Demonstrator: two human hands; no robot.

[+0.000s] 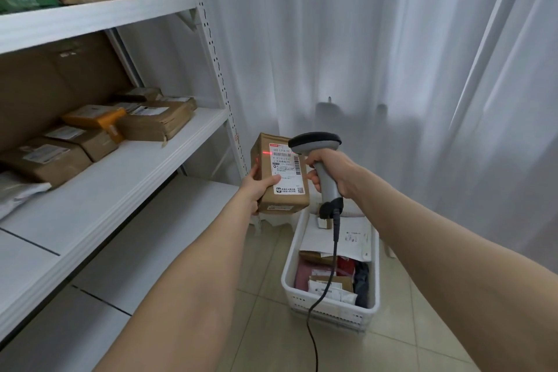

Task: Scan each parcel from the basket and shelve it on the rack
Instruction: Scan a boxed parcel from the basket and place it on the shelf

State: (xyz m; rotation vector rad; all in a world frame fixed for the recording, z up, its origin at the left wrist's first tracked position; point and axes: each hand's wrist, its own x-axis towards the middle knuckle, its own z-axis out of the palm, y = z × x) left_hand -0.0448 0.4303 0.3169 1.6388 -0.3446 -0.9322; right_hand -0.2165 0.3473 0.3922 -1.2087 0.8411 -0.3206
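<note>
At the centre of the frame, the left hand (259, 187) grasps a small brown cardboard parcel with a white shipping label (285, 172), thumb across its front and fingers round its left side. Just to its right, the right hand (330, 172) is clenched round the handle of a grey corded barcode scanner (317, 142). A red scan line crosses the label's top. The parcel hangs above the white plastic basket (335, 311) at lower centre, with the white metal rack (136, 178) on the left.

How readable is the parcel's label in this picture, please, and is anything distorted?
Head view: on the parcel the barcode shows, but small print is too soft to read; a red line from the scanner lies by the label top; the wide lens bows the rack.
</note>
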